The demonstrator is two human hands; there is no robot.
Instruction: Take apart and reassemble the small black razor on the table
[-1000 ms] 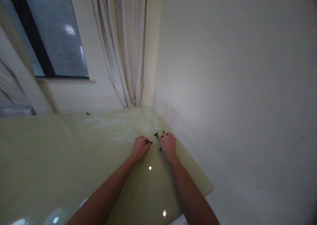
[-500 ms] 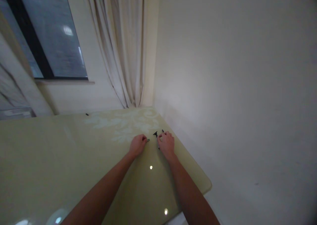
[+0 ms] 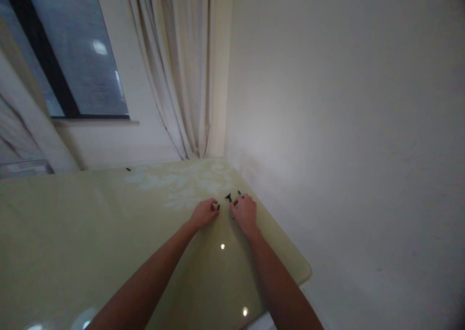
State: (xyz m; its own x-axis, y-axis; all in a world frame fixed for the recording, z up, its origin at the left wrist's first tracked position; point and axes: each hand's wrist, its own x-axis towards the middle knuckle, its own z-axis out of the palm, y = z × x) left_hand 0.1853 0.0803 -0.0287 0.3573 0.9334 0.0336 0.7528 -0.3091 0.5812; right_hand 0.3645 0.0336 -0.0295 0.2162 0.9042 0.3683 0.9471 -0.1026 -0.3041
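Observation:
My left hand (image 3: 205,212) pinches a small dark piece (image 3: 218,207) between thumb and fingers, just above the table or touching it; I cannot tell which. Close by on the right, my right hand (image 3: 245,212) has its fingers closed on a thin black razor (image 3: 228,197). The razor's T-shaped head points away from me and to the left, while most of its handle is hidden by the fingers. Another small dark object (image 3: 239,192) shows just beyond the right knuckles, partly covered by the hand.
Both forearms reach over a glossy pale-green table (image 3: 90,243) with a white leaf pattern. A tiny black piece (image 3: 128,169) lies near its back edge. A white wall (image 3: 345,141) borders the right side; beige curtains (image 3: 181,68) hang behind, beside a window (image 3: 80,49).
The small dark piece in my left hand has turned from nearly lying sideways to more upright, and the left fingers have shifted around it. My right hand has hardly moved.

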